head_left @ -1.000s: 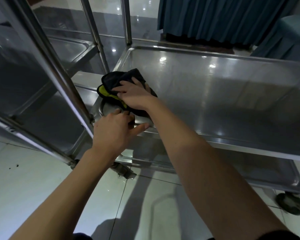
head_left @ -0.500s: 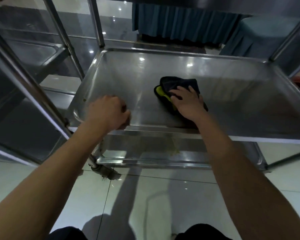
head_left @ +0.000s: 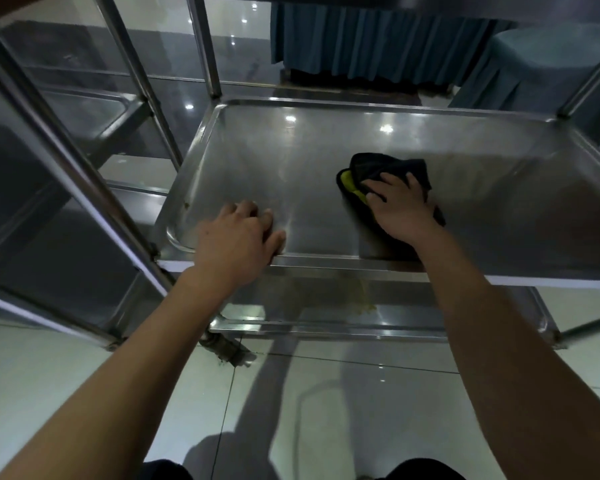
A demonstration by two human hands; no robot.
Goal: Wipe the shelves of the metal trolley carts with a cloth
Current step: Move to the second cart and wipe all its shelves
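Right grip (head_left: 400, 206) pressed flat, fingers spread, on the dark cloth (head_left: 388, 171) mid-shelf (head_left: 291, 161); left grip (head_left: 238, 233) rested relaxed, fingers loosely bent, on the near rim. Wiping well likely meant even pressure and overlapping strokes into the corners.

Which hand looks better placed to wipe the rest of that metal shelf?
The right hand, probably: it lies flat on the black and yellow cloth in the middle of the shelf. The left hand holds no cloth and rests on the shelf's front edge near the left corner, seemingly steadying the cart.
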